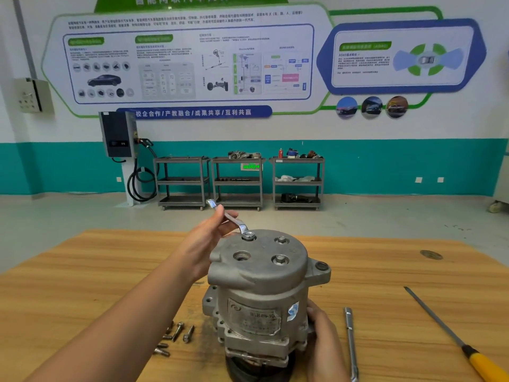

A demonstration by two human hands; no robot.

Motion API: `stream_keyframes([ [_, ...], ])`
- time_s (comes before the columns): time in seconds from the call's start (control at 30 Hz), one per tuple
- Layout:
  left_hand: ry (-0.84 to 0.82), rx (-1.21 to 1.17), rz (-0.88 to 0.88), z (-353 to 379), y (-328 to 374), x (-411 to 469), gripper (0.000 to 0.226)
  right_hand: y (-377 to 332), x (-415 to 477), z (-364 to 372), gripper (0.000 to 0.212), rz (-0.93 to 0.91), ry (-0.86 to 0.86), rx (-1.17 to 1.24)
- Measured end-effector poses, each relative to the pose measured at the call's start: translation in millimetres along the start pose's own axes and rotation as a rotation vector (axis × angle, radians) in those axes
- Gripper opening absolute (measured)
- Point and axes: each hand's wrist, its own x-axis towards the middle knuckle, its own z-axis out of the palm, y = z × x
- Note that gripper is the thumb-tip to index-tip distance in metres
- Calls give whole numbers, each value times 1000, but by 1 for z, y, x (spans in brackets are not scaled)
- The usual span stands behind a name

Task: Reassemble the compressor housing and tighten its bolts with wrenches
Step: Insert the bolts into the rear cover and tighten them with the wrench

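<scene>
Compressor housing [261,288] stands on end at the middle of the wooden table [82,271] in front of you, its round cap facing up. On that cap two bolts [280,259] sit in their seats on the right side, and a bare hole [241,255] shows at the near left.

At the far left of the cap the ring end of your wrench [230,219] sits over a third bolt head, with the shank rising up and away to the left. Your left hand [209,235] pinches that shank between thumb and fingers, and the open-jaw end sticks out past your fingertips. Your right hand [322,332] wraps the lower right side of the housing, fingers curved against the casting near the worn label.

Loose bolts [176,334] lie in a small scatter on the table just left of the housing's base. To the right, near your right hand, a slim steel bar [350,343] lies roughly lengthwise toward you. Farther right, well apart from it, a long thin tool with a yellow handle [451,336] lies on a slant.

Beyond the table, three grey shelf carts [237,180] stand against a teal and white wall, a charging unit [118,133] hangs to their left, and a large poster [190,62] spans the wall above.
</scene>
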Motion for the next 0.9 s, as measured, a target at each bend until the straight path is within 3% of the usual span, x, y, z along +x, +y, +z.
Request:
stream_keyframes([
  [0.23,-28,-300,36,-16,19,-18,26,-7,-7,10,32,75,0,185],
  [0.33,-73,-343,1,-10,26,-20,24,-8,-24,10,11,103,-38,303],
  [0.4,-55,-340,3,-4,29,-18,22,-7,-21,7,49,94,-37,264],
  [0.5,4,-313,19,4,29,-16,22,-14,-22,9,41,92,-45,279],
  [0.53,19,-296,9,6,30,-16,23,-11,-16,1,43,51,-60,327],
  [0.6,42,-296,-42,7,36,-17,24,6,-15,-4,44,-89,-33,188],
  [0.73,101,-614,-168,0,66,-14,24,13,-26,2,37,-51,0,265],
  [0.9,98,-556,46,-2,85,-25,18,5,-48,2,36,-43,-37,460],
])
